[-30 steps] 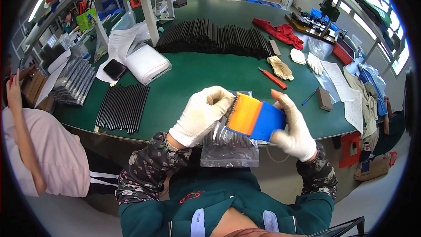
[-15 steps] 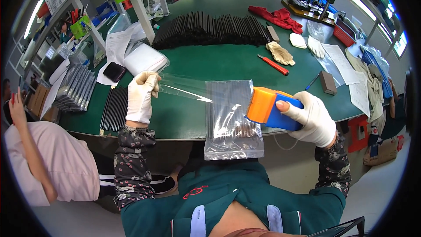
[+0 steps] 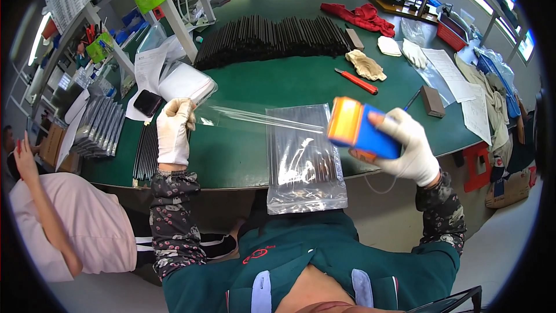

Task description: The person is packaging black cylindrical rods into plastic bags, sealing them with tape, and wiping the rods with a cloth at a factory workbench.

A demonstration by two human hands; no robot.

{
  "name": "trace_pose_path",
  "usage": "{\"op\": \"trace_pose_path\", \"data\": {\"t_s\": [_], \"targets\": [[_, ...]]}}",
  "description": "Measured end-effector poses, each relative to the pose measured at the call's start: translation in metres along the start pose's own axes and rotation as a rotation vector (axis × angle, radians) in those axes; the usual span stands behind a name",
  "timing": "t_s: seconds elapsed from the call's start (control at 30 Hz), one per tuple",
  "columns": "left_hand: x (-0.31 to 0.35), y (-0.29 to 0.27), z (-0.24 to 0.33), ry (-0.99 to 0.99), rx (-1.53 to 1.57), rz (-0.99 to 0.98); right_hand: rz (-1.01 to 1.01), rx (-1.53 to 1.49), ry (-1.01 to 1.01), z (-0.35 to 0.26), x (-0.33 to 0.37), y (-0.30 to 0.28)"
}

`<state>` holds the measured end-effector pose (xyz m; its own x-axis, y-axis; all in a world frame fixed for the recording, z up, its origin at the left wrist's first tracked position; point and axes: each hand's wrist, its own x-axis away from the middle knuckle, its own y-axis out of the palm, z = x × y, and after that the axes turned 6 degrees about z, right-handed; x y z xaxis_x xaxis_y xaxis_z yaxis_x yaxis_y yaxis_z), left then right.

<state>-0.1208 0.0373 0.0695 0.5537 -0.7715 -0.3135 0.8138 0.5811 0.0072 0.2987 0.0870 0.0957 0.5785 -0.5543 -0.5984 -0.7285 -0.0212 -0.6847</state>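
My gloved left hand pinches the free end of a strip of clear tape. The strip runs taut to an orange and blue tape dispenser, slightly blurred, which my gloved right hand grips with bare fingertips showing. Beneath the tape, a clear plastic bag of dark rods lies on the green table, its end hanging over the near edge. The tape passes above the bag's upper part; whether it touches, I cannot tell.
A long pile of black rods lies at the back, with more rods beside my left hand. A red utility knife, a beige glove and a grey block sit right. A phone lies left. Another person sits at left.
My left hand has moved a little left, drawing the tape longer. The dispenser has tilted in my right hand, and the view has shifted slightly.
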Motion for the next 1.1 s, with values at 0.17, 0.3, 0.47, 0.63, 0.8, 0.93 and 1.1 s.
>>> {"op": "trace_pose_path", "data": {"t_s": [0.17,0.3,0.47,0.63,0.8,0.93,1.1], "targets": [[-0.002,-0.002,0.011,0.023,-0.060,0.012,-0.139,0.382,-0.268,0.000,-0.009,0.004],[0.033,0.036,0.048,0.344,-0.114,0.019,-0.035,0.603,-0.177,0.020,-0.019,0.027],[0.075,0.102,0.084,1.415,-0.665,-0.243,0.218,0.591,0.057,0.028,-0.056,0.053],[0.063,0.124,0.096,1.418,-0.525,-0.168,0.333,0.727,0.398,0.069,-0.088,0.041],[0.034,0.118,0.096,1.257,-0.508,-0.354,0.270,1.001,0.377,0.158,-0.066,0.025],[0.022,0.107,0.109,1.274,-0.572,-0.401,0.018,1.040,0.563,0.153,-0.057,0.020],[0.029,0.099,0.131,1.368,-0.668,-0.566,0.286,0.309,0.156,0.120,-0.077,0.037]]}}
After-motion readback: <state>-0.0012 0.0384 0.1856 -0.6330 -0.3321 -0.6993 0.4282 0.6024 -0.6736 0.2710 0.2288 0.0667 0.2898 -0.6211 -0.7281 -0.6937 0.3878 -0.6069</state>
